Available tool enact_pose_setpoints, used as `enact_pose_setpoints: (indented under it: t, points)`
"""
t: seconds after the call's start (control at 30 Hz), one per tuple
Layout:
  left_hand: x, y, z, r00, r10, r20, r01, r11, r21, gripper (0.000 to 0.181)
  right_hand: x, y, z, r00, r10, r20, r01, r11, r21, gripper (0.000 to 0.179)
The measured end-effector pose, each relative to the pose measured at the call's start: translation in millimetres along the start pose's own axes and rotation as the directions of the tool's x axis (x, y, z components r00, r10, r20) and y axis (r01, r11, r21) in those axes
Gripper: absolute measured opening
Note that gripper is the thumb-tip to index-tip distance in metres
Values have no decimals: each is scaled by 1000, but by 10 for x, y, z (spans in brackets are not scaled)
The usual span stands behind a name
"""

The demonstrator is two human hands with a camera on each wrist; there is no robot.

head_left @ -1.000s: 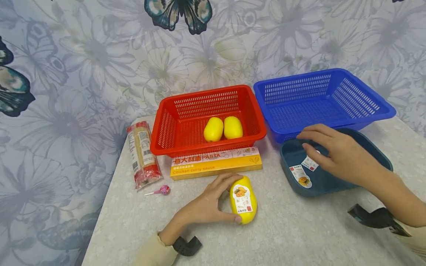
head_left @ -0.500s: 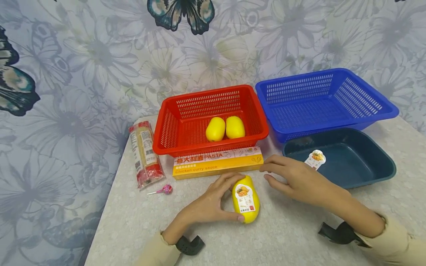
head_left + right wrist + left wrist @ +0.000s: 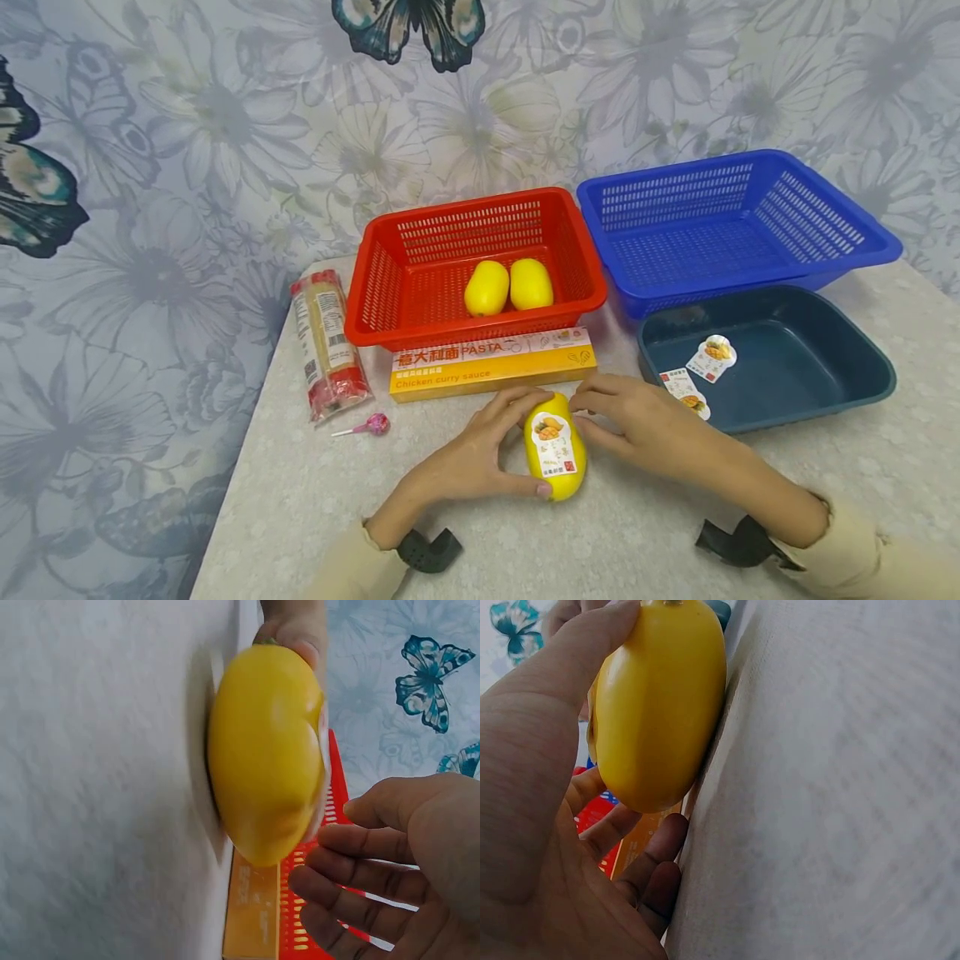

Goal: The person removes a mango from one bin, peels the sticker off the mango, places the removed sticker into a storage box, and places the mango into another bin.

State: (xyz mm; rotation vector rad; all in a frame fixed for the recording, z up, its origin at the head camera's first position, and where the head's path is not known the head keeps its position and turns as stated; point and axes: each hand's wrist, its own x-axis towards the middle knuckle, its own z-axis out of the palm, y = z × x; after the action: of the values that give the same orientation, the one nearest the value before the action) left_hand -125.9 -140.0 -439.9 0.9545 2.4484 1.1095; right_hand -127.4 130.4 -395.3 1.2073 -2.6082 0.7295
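Note:
A yellow mango [image 3: 537, 442] lies on the table, bearing a white sticker [image 3: 553, 446] printed with mangoes. My left hand [image 3: 476, 458] holds it from the left, thumb at its near end and fingers at its far end. Close by its right side is my right hand [image 3: 637, 421], fingers loosely bent; in the right wrist view the hand [image 3: 382, 877] grips nothing, and I cannot tell whether a fingertip touches the mango [image 3: 262, 757]. The left wrist view shows the mango's plain underside [image 3: 660, 712] above the left fingers. Two more yellow mangoes [image 3: 487, 288] sit in the red basket [image 3: 427, 296].
A dark teal tray [image 3: 810, 367] at the right has two mango stickers [image 3: 712, 357] at its left end. Behind it stands a blue basket [image 3: 675, 250]. A pasta box [image 3: 491, 371], a noodle packet [image 3: 327, 346] and a lollipop [image 3: 375, 425] lie left of centre.
My right hand has come from over the teal tray leftward to the held mango's side. The left hand keeps its hold on the mango in the same place.

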Motion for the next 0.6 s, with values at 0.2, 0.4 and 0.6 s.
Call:
enact_pose_setpoints:
  t: [0.2, 0.4, 0.6]
  points:
    - [4, -3, 2, 1000, 4, 4, -4, 1000, 7, 101, 14, -64, 67, 999, 39, 20, -40, 999, 30, 11]
    - [8, -3, -3, 1000, 12, 0, -12, 1000, 14, 102, 31, -82, 119, 997, 76, 10, -76, 994, 83, 9]
    - [12, -12, -6, 1000, 8, 5, -8, 1000, 18, 101, 39, -68, 169, 987, 162, 26, -163, 964, 208, 9]
